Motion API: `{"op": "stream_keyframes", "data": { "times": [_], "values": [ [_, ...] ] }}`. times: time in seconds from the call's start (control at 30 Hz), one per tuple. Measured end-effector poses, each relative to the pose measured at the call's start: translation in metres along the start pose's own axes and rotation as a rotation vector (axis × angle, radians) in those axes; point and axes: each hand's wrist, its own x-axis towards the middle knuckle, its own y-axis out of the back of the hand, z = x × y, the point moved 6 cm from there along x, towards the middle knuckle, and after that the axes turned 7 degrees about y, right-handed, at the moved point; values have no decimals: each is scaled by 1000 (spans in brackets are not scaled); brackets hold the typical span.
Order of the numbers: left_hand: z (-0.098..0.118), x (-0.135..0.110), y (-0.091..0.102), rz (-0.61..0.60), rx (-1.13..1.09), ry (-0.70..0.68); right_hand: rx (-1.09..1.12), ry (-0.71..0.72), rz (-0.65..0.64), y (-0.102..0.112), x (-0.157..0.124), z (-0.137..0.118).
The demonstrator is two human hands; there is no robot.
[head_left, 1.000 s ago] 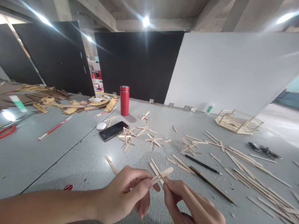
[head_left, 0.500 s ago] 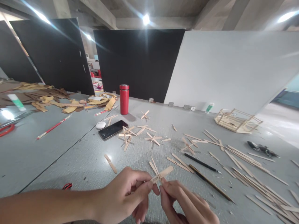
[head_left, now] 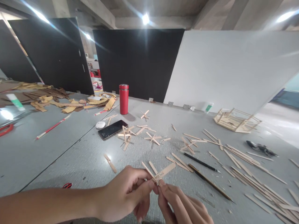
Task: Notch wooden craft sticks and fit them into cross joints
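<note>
Left hand: our left hand point(head_left: 132, 193) has thumb and fingers closed in a pinch on the near ends of the crossed sticks point(head_left: 166, 170).
Right hand: our right hand point(head_left: 178, 202) pinches the same bundle close to the crossing, its fingertips just beside the left hand's.
Crossed sticks: we have them raised between both hands, one broad piece pointing away to the right, two slimmer ones fanning out to its left; we cannot tell how they join, as our fingers cover the crossing.
Step in hand: we judge this to be fitting or seating the sticks against one another where they cross.
Next move: in our judgement it calls for a firm left pinch and light, careful pressure from the right, since thin wood may split.
Beyond the hands: we see a star-shaped assembly point(head_left: 152, 138) on the counter point(head_left: 79, 171), with a notched stick point(head_left: 110, 163) nearer, off to the left.
Right of the hands: a black pencil point(head_left: 201, 162) lies before many loose sticks.
</note>
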Motion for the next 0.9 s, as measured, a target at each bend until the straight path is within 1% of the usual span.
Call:
{"op": "stream_keyframes", "data": {
  "times": [0.17, 0.33, 0.53, 0.7, 0.77, 0.9],
  "values": [
    [3, -3, -3, -8, 34, -2, -43, 30, 8, 0, -6, -2],
    [7, -8, -4, 9, 128, -33, -35, 46, -33, -2, -6, -4],
    [5, -6, -1, 31, 134, -62, 64, -73, -13, 0, 4, 3],
    [0, -5, 1, 30, 97, -44, 209, -80, -19, -1, 12, 6],
    [-1, -5, 1, 29, 90, -30, 218, -105, -18, -1, 12, 7],
    [2, -4, 0, 24, 96, -40, 144, -142, 27, 2, 10, 6]
  ]
}}
